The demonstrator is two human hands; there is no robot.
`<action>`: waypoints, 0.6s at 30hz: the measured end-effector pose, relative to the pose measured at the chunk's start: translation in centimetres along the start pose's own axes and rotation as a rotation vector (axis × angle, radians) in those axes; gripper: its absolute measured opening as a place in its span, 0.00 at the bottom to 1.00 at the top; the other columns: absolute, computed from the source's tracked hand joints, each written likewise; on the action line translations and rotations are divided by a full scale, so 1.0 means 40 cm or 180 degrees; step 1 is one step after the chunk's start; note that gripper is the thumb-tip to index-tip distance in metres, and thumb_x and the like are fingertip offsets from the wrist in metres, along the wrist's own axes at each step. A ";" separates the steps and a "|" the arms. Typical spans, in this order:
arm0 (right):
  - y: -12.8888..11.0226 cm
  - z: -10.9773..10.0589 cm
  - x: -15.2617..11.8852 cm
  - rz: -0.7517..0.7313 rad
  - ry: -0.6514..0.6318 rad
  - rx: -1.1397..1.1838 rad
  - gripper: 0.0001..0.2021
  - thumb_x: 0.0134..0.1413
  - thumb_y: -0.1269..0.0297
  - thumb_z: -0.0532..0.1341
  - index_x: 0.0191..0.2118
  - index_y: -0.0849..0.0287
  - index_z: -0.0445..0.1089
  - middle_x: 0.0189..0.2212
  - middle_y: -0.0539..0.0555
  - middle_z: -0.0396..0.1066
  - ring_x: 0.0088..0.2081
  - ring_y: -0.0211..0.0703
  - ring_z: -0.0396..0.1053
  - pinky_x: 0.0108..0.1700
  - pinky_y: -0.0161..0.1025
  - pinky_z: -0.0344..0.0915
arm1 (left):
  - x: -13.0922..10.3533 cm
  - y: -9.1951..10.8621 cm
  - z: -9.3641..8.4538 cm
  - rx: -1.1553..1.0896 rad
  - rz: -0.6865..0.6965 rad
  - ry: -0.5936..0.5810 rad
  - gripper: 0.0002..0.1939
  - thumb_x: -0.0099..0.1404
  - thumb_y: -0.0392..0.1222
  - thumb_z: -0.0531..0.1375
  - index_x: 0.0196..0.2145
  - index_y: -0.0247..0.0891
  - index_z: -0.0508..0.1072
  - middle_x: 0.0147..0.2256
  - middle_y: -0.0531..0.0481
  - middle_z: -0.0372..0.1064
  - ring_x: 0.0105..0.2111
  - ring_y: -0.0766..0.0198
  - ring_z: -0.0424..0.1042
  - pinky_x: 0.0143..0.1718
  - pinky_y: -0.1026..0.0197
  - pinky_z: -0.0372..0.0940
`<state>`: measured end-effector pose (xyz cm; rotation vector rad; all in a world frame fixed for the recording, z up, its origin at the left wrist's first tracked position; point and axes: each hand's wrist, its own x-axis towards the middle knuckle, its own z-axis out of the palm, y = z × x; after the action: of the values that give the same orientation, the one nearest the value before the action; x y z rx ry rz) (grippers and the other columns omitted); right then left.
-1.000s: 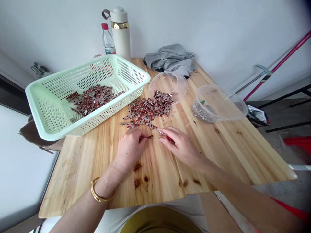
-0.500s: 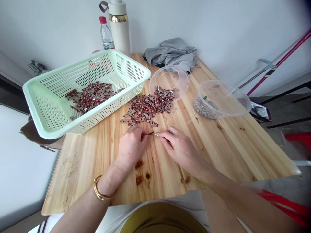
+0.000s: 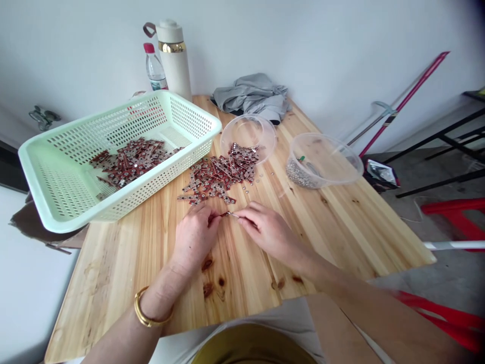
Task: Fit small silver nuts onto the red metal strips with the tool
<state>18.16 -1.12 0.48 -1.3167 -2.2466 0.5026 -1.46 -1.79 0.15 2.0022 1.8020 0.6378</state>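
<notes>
My left hand [image 3: 197, 228] is closed in a pinch on a small reddish-brown strip [image 3: 223, 214], low over the wooden table. Facing it, my right hand [image 3: 265, 227] pinches a thin silvery piece [image 3: 234, 215] whose tip meets the strip's end. Whether that piece is a tool or a metal part is too small to tell. Just beyond my hands lies a pile of similar reddish-brown strips [image 3: 215, 177] dotted with metal rounds. Part of the pile spills from a clear plastic tub [image 3: 267, 136] lying on its side.
A pale green basket [image 3: 140, 202] holding more strips stands at the left. On the right a clear tub [image 3: 341, 174] holds many small metal pieces. Behind are a cream flask [image 3: 176, 71], a bottle [image 3: 154, 68] and grey cloth [image 3: 252, 96]. A few loose metal bits [image 3: 246, 189] lie near the pile.
The camera view has shifted, so the table and its objects appear slightly further left and lower. Both hands keep their pinches, with the silvery piece still against the strip.
</notes>
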 end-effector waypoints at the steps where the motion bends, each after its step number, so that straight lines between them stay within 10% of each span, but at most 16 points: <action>1: 0.018 -0.014 0.009 0.0041 0.0197 0.0152 0.10 0.63 0.68 0.55 0.41 0.54 0.73 0.35 0.53 0.73 0.36 0.42 0.71 0.38 0.37 0.67 | 0.000 -0.002 0.000 0.0002 0.0046 -0.0003 0.05 0.64 0.38 0.59 0.30 0.41 0.73 0.34 0.50 0.72 0.36 0.58 0.71 0.34 0.60 0.62; 6: 0.124 -0.089 0.053 0.0470 0.0958 -0.0207 0.09 0.58 0.66 0.58 0.44 0.57 0.72 0.36 0.54 0.75 0.35 0.44 0.71 0.39 0.40 0.67 | 0.004 -0.006 -0.003 0.0014 0.0175 -0.0028 0.05 0.65 0.38 0.59 0.31 0.40 0.73 0.35 0.49 0.72 0.38 0.57 0.72 0.35 0.59 0.63; 18: 0.198 -0.057 0.145 0.0489 0.0697 -0.0736 0.06 0.55 0.72 0.58 0.30 0.59 0.72 0.30 0.55 0.73 0.34 0.46 0.69 0.37 0.40 0.61 | -0.005 -0.005 -0.006 -0.0009 0.0221 0.0024 0.06 0.67 0.39 0.59 0.36 0.42 0.77 0.37 0.50 0.73 0.39 0.58 0.73 0.36 0.60 0.66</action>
<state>22.63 7.84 -0.62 -1.5853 -2.0791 0.1422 -1.78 -1.97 0.23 2.0711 1.7412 0.6688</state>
